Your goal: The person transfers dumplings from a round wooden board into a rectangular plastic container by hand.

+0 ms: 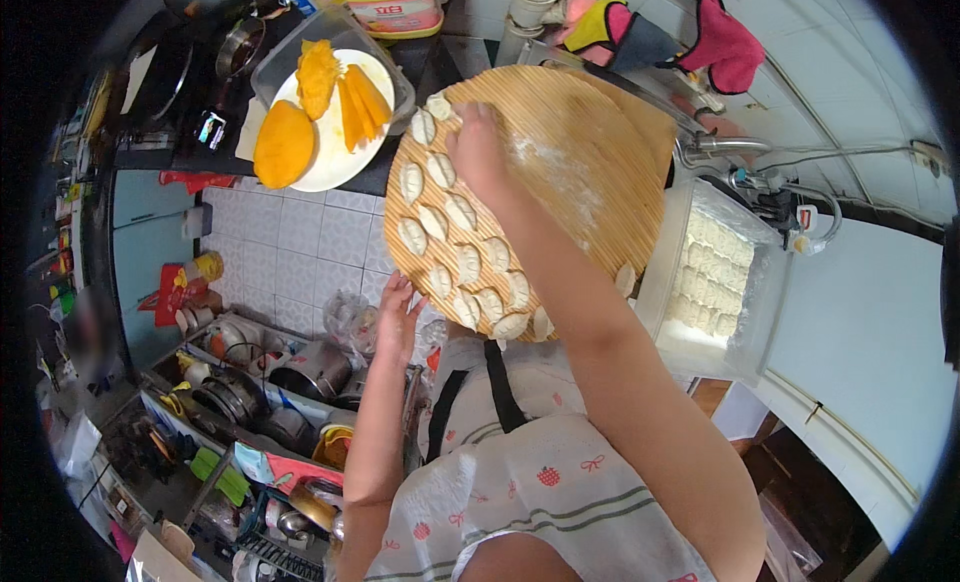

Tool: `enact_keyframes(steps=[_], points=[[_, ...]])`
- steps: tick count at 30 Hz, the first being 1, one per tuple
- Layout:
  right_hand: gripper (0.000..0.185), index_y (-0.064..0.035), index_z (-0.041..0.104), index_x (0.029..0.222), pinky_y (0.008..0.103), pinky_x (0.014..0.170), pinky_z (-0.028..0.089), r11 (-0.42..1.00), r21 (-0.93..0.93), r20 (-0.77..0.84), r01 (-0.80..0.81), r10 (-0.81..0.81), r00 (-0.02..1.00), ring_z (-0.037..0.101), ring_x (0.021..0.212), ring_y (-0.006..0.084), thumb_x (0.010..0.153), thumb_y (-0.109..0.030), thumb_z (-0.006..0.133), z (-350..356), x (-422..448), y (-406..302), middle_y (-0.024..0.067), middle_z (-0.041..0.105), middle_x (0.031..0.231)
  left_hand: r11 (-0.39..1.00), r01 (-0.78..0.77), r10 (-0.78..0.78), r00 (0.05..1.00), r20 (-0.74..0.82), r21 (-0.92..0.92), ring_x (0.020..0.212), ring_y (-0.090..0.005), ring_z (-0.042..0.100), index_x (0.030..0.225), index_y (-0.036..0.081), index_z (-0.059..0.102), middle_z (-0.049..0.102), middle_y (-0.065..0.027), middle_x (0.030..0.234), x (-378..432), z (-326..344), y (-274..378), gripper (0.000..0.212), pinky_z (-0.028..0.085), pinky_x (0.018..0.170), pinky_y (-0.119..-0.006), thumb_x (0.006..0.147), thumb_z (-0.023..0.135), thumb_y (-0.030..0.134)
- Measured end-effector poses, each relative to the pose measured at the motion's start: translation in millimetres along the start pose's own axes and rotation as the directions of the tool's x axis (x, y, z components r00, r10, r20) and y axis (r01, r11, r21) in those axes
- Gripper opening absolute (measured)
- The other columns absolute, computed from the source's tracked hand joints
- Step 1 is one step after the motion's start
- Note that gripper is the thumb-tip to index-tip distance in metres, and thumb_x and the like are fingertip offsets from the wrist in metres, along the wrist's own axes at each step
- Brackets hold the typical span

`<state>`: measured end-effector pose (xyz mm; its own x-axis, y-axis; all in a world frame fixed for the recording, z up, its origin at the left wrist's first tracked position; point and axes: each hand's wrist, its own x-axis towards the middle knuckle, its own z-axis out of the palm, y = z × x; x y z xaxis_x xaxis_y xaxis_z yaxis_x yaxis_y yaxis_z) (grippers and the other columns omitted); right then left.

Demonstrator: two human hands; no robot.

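A round ribbed bamboo board (622, 184) lies before me, dusted with flour in the middle. Several crimped raw dumplings (468, 263) sit along its left and near side. My right hand (480, 151) reaches over the far left part, fingers curled down beside a dumpling (439, 106) at the rim. The palm side is hidden, so I cannot tell whether it grips anything. At the board's lower left edge my left hand (397, 316) is raised with fingers apart and nothing visible in it. A lone dumpling (625, 280) rests at the right rim, partly past my forearm.
A translucent plastic box (765, 312) at right holds rows of dumplings (712, 274). Left of the board, a white plate (330, 162) of mango pieces (283, 143) rests over a clear container (274, 72). A faucet (731, 143) is behind at right. Pots (311, 368) crowd the lower left.
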<state>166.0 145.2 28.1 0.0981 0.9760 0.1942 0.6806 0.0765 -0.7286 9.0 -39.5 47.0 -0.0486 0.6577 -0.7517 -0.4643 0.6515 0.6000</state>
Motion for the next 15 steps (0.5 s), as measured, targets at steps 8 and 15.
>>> enact_keyframes(steps=[8,15], points=[[0.039,0.0000,0.042,0.094,0.0359,0.077,0.035,0.956,-0.232,0.051,-0.179,0.196,0.979,0.043,0.089,0.0300,0.063,-0.016,0.059,41.6,45.0,-3.6,0.0165,0.046,0.092,1.000,0.012,-0.014,0.995,0.102,0.024,0.104,-0.0179,0.032,0.116,0.003,0.027,0.033,-0.0068,0.113,2.1,-9.9,2.8,0.050,0.030,0.085,-0.031,0.071,0.045,0.019],[0.041,-0.0038,0.043,0.088,0.0351,0.076,0.038,0.928,-0.186,0.128,-0.323,0.349,0.928,0.045,0.090,0.0280,0.059,-0.023,0.063,37.3,55.4,-2.4,0.0133,0.049,0.092,0.998,0.034,-0.038,0.996,0.079,0.051,0.103,-0.0180,0.033,0.115,0.003,0.027,0.034,-0.0069,0.113,0.6,-9.3,7.0,0.051,0.029,0.085,-0.032,0.071,0.046,0.019]])
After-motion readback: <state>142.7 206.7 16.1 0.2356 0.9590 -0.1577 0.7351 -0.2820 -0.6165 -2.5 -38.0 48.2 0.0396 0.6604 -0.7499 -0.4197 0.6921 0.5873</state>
